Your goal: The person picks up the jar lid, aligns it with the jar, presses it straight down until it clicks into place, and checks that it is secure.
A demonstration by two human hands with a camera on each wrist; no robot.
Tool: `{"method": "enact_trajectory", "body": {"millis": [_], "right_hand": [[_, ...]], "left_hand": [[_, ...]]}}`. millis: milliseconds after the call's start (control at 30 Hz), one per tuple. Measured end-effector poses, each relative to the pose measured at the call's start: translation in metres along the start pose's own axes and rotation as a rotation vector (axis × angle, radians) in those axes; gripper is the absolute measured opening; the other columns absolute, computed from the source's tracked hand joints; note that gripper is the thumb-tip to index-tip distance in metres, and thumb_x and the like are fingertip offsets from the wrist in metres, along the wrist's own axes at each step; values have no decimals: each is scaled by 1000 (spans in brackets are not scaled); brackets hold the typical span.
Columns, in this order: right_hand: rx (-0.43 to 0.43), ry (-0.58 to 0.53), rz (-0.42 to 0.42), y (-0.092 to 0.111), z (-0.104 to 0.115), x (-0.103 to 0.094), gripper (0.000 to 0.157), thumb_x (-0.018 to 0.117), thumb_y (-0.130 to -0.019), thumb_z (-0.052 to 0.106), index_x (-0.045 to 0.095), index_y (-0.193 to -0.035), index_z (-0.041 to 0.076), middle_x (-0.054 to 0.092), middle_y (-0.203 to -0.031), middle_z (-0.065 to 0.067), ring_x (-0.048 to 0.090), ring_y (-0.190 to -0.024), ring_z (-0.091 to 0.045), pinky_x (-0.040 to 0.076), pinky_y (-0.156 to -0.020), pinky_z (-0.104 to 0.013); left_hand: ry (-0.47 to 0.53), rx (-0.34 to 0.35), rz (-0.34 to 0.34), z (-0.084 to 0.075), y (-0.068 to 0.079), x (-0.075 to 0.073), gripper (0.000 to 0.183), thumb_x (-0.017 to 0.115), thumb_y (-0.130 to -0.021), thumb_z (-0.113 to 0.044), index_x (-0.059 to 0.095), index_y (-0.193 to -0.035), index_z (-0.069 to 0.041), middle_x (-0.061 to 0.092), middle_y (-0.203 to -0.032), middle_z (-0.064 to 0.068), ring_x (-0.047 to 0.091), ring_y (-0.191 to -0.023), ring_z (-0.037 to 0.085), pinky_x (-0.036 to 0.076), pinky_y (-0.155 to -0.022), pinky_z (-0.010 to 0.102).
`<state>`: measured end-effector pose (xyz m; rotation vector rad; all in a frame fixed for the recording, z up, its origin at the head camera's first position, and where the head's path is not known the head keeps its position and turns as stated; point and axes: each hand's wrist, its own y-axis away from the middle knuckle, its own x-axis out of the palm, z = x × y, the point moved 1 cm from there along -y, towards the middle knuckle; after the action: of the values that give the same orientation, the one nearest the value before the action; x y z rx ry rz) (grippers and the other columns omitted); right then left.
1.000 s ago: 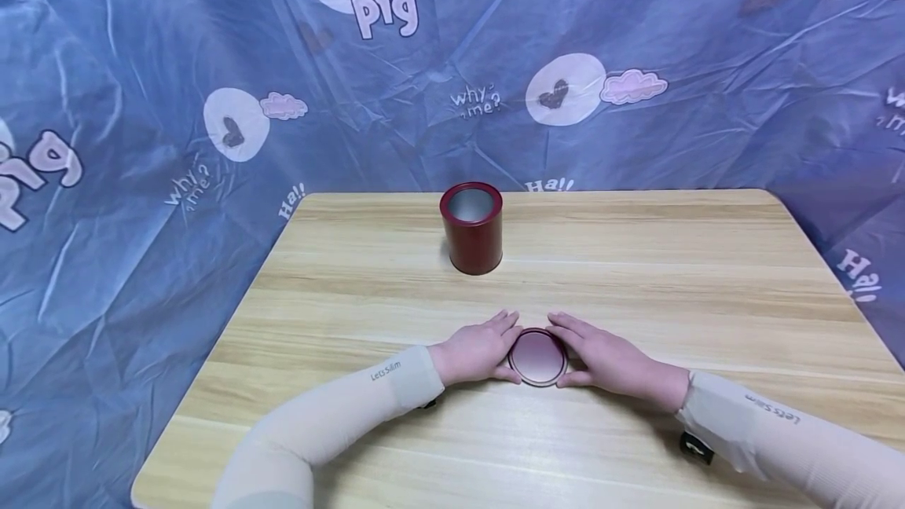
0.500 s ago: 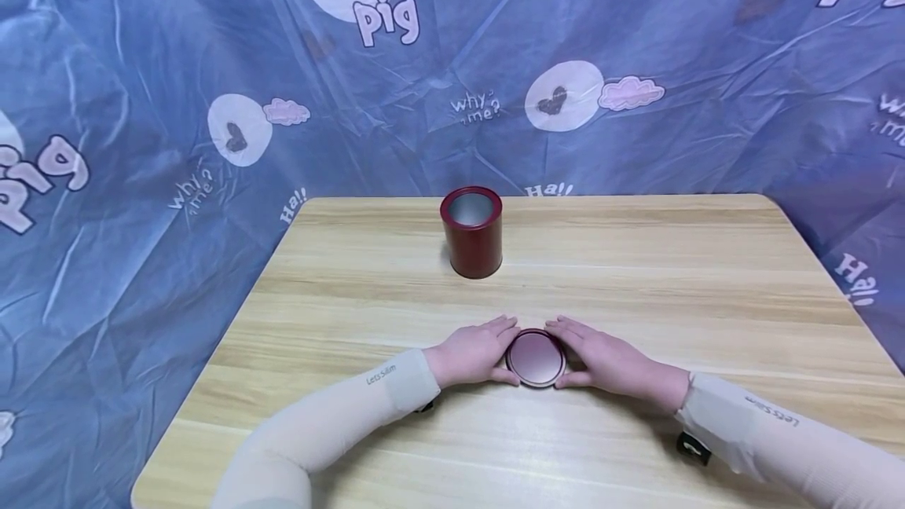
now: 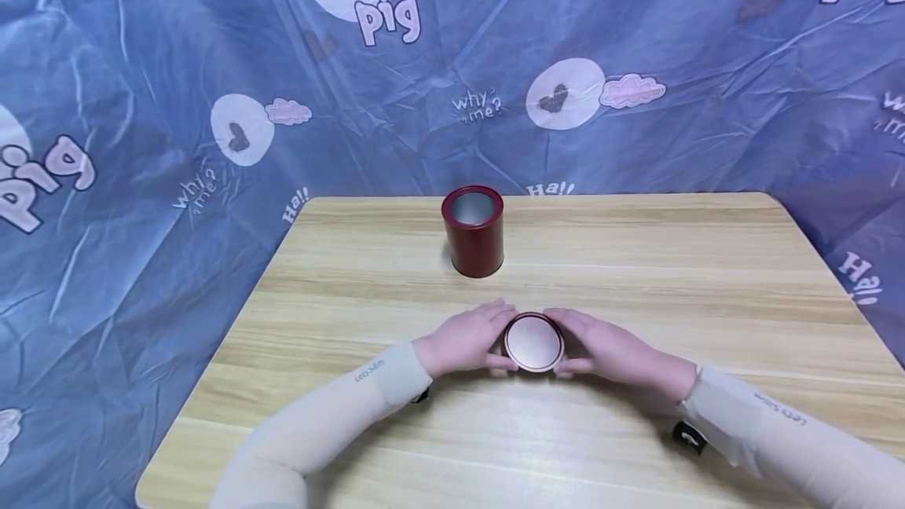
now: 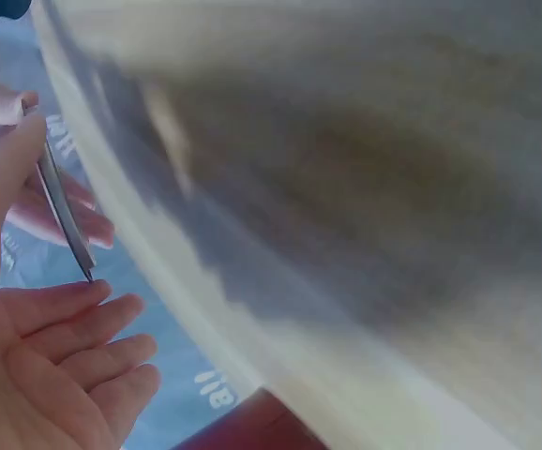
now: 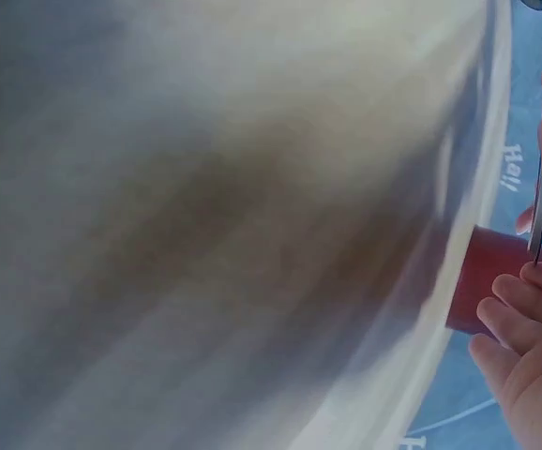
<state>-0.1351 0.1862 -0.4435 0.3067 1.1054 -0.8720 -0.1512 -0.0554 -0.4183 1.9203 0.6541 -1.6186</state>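
A round lid (image 3: 533,343) with a dark red rim and a pale shiny face is held between my two hands in the head view. My left hand (image 3: 463,340) grips its left edge, and my right hand (image 3: 613,348) grips the right edge. The wrist views show the lid (image 4: 63,211) edge-on, apart from the table, with thumb and index finger at its rim and the other fingers extended. Farther back, a dark red can (image 3: 477,248) stands upright, its top uncovered and its inside grey. Part of the can (image 5: 487,277) shows behind my right fingers.
Both hands are over a light wood-grain table (image 3: 339,281). A blue printed cloth (image 3: 424,100) hangs behind the table and at its sides. Each wrist carries a small black device, such as the right camera (image 3: 688,437).
Both hands have raised the lid off the table and shifted it slightly away from me. Its face now looks paler. The can stays where it was.
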Motion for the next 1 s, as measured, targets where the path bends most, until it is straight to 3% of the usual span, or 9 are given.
{"method": "enact_trajectory", "body": {"millis": [200,467,667,1000], "right_hand": [[20,-6,-11,-7,4,-12,78,79,-78,37,46,-139,1,58,-133,-17,56,-122,-36,48,-98,-52],[-40,21,-45,-20,9,-32,79,82,-75,31,47,-138,-1,57,-133,-18,56,-122,-36,49,-98,-52],[-47,21,-42,-37,13,-47,78,82,-76,28,46,-138,-3,55,-135,-22,54,-123,-40,48,-98,-54],[-84,7,-56,-68,20,-77,81,83,-74,27,46,-139,-4,54,-137,-22,51,-126,-40,45,-102,-54]], "left_hand": [[11,30,-61,6,1,-13,81,69,-83,-54,45,-142,-3,48,-146,13,38,-141,27,32,-116,35],[59,83,-181,11,4,-31,76,73,-82,-47,46,-139,-3,52,-141,11,36,-142,30,28,-118,40],[110,68,-211,19,6,-47,79,74,-83,-43,43,-141,-1,49,-144,14,32,-143,33,25,-119,44],[106,38,-277,37,7,-81,81,77,-80,-39,43,-142,1,45,-147,17,32,-144,29,25,-119,41]]}}
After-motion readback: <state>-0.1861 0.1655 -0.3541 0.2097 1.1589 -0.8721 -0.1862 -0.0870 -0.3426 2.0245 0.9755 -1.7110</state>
